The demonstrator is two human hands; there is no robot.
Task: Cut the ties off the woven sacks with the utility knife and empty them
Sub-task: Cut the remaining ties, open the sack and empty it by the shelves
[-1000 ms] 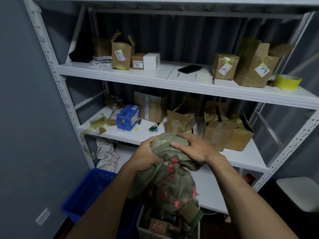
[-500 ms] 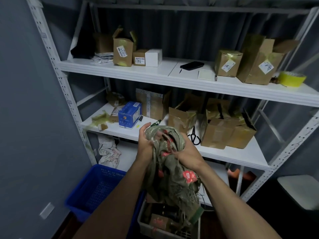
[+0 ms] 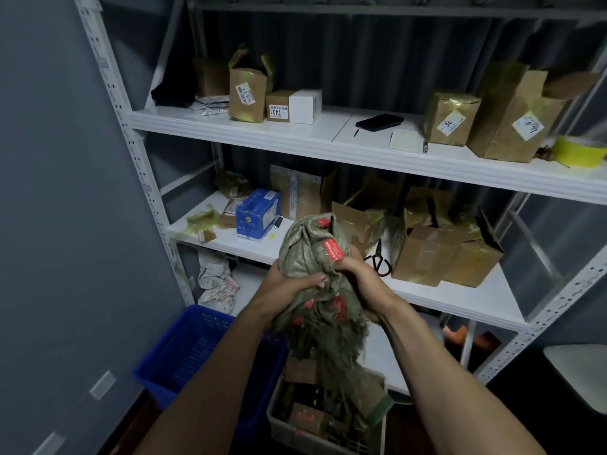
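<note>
White metal shelving [image 3: 345, 144] behind; left hand [image 3: 289, 282] and right hand [image 3: 358, 274] both clutching crumpled olive-green woven sack with red print [image 3: 312, 254] over grey plastic bin [image 3: 279, 418].

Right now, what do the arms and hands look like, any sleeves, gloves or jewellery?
The left forearm and the right forearm are bare down to the picture's lower edge, with no sleeves in view. The left hand and the right hand wear no gloves. No watch, bracelet or ring shows on the wrists or the visible fingers.

Dim, soft-focus view, corners darkened, straight edges bowed by wide-angle lens
</note>
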